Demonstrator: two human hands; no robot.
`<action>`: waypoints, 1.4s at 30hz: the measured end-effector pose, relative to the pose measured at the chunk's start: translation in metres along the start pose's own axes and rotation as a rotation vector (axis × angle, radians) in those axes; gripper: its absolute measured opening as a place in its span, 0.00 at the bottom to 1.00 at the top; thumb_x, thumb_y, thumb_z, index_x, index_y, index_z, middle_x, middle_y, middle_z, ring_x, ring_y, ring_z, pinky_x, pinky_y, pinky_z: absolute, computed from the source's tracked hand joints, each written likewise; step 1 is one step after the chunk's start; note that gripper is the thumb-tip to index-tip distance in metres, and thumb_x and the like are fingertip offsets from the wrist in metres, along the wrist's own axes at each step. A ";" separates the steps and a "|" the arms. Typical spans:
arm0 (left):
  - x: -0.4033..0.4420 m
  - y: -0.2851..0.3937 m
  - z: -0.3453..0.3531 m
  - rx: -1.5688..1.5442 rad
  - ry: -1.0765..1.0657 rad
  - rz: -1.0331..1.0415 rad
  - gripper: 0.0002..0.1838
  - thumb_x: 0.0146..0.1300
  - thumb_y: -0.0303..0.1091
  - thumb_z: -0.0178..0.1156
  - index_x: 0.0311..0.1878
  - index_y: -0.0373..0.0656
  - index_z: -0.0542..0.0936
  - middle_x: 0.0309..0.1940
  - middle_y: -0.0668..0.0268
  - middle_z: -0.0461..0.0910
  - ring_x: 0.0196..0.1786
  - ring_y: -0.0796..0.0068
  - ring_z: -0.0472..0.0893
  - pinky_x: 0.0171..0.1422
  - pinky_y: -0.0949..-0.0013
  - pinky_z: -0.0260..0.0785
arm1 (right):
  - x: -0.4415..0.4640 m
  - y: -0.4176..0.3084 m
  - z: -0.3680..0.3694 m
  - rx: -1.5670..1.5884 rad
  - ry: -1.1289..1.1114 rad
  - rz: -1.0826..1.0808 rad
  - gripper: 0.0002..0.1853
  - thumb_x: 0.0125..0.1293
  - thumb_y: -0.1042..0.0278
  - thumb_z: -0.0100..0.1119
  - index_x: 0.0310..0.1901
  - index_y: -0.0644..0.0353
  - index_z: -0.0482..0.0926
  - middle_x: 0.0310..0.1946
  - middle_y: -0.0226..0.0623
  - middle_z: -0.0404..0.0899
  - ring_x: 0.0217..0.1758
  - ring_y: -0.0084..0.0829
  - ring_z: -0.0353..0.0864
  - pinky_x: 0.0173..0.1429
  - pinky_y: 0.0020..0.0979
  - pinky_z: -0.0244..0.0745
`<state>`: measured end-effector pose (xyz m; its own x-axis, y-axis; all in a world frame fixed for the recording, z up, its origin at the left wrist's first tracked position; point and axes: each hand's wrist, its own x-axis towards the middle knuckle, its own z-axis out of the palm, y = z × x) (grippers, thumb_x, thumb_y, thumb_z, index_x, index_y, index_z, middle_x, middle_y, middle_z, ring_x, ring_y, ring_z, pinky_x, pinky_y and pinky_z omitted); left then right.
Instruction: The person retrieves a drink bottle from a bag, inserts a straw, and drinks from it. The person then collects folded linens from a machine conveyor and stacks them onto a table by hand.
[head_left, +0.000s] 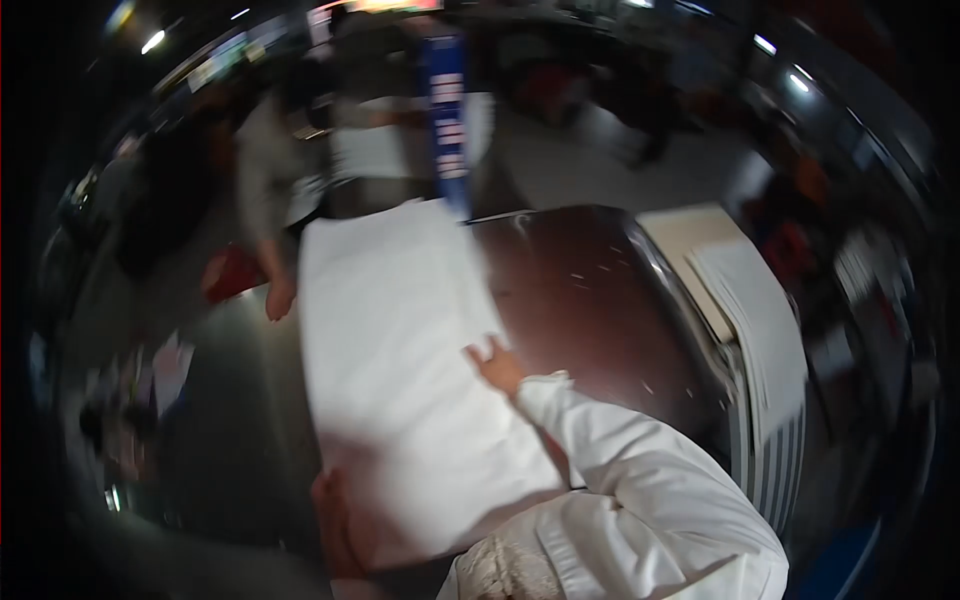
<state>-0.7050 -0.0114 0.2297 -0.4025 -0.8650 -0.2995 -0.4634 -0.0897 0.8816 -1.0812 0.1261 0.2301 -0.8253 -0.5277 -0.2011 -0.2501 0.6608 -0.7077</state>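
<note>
A long white sheet, or stack of sheets, lies lengthwise across the table in front of me; its thickness is hard to judge in the blur. My right hand, coming out of a white sleeve, rests at the sheet's right edge with its fingers spread. Down at the near left corner, my left hand is against the sheet's left edge. Its fingers are smeared and in shadow, so I cannot see whether they grip it.
A glossy dark red-brown surface lies right of the sheet. Beyond it, more white sheets are stacked. Another person's hand hangs near the far left edge, close to a red object. A blue upright panel stands behind.
</note>
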 end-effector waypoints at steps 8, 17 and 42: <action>-0.103 0.100 0.094 0.972 0.377 0.610 0.22 0.59 0.37 0.57 0.49 0.27 0.71 0.44 0.39 0.72 0.46 0.41 0.71 0.55 0.50 0.62 | -0.066 0.150 -0.067 -0.060 -0.263 -0.342 0.26 0.64 0.52 0.47 0.59 0.61 0.64 0.48 0.52 0.72 0.50 0.49 0.73 0.53 0.42 0.69; -0.170 0.142 0.469 0.846 -0.220 0.515 0.25 0.58 0.42 0.57 0.53 0.32 0.69 0.48 0.42 0.71 0.50 0.45 0.71 0.56 0.55 0.63 | -0.018 0.444 -0.265 -0.243 -0.022 -0.804 0.09 0.56 0.70 0.50 0.36 0.61 0.77 0.41 0.35 0.73 0.43 0.33 0.71 0.52 0.31 0.68; -0.036 0.369 1.113 1.140 -0.633 1.242 0.39 0.54 0.52 0.59 0.64 0.43 0.58 0.61 0.47 0.61 0.65 0.52 0.60 0.66 0.48 0.52 | 0.257 0.838 -0.774 -0.011 -0.148 0.485 0.51 0.32 0.32 0.70 0.53 0.66 0.71 0.51 0.49 0.73 0.57 0.44 0.70 0.61 0.36 0.62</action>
<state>-1.7400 0.5362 0.1599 -0.9844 0.1691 -0.0483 0.1637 0.9814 0.0999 -1.8944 0.9573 0.1096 -0.7675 -0.2282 -0.5990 0.1383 0.8536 -0.5023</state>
